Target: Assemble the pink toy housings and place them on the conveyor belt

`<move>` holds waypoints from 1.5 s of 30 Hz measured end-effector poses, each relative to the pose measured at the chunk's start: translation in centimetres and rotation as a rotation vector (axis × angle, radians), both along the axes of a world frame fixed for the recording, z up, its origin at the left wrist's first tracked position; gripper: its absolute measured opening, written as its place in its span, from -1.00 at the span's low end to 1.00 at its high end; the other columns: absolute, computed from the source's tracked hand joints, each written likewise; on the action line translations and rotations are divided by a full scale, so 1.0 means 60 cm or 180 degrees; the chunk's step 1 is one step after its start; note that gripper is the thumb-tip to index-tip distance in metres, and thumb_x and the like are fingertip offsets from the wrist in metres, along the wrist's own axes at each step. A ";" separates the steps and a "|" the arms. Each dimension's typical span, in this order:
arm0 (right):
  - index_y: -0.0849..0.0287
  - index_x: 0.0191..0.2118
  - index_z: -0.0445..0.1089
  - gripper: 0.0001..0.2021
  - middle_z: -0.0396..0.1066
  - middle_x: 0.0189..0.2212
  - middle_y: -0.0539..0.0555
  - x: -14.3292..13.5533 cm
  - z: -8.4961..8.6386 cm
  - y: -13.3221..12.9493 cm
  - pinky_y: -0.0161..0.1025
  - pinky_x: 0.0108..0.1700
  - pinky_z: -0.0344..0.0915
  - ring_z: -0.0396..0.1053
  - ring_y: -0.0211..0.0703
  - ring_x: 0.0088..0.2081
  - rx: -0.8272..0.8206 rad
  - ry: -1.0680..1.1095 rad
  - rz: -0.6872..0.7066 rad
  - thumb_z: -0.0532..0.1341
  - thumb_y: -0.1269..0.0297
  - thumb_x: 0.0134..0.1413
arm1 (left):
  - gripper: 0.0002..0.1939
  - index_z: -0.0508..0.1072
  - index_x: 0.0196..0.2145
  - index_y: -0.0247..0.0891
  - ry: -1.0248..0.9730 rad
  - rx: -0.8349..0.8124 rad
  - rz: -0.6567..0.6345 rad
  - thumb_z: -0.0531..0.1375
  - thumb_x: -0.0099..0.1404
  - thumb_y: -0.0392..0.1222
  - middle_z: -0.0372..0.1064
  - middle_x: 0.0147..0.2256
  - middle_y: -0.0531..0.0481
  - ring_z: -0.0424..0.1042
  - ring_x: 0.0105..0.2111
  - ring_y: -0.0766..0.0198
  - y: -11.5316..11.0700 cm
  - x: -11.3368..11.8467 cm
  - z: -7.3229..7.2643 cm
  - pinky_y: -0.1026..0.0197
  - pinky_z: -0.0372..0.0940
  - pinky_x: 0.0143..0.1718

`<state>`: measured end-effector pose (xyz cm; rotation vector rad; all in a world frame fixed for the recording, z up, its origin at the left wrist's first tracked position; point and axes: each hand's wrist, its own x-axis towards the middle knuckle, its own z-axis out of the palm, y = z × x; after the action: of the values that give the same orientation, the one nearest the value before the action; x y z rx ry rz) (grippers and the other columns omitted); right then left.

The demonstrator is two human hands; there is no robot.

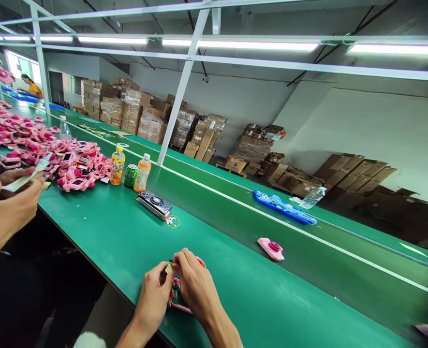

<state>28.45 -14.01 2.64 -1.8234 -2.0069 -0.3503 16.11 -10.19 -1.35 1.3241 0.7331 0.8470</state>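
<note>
At the near edge of the green bench, a pink toy camera casing lies with a green circuit board showing inside it. My left hand pinches a small yellowish piece just above the casing. The fingertips of my right hand are closed at the same piece, and this hand covers much of the casing. What else may be between the fingers is hidden.
Drinks bottles, a green can and a silver-black boxed device stand beyond my hands. Pink casings are heaped left, near a co-worker's hands. A pink camera and blue tray lie right.
</note>
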 end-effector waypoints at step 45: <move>0.05 -0.24 0.41 -0.68 0.43 -0.36 0.07 -0.001 -0.055 0.002 -0.24 -0.33 0.34 0.39 -0.14 -0.37 0.0715 0.0614 0.0279 -0.05 0.22 0.47 | -0.64 0.57 -0.01 -0.24 0.0251 0.1043 -0.0198 0.03 0.45 -0.11 0.50 -0.16 -0.19 0.45 -0.14 0.06 0.004 -0.021 -0.003 0.12 0.31 -0.04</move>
<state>28.37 -13.89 -0.64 -1.5647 -1.8291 -0.3443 14.84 -9.92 -1.52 1.6718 0.6278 0.8946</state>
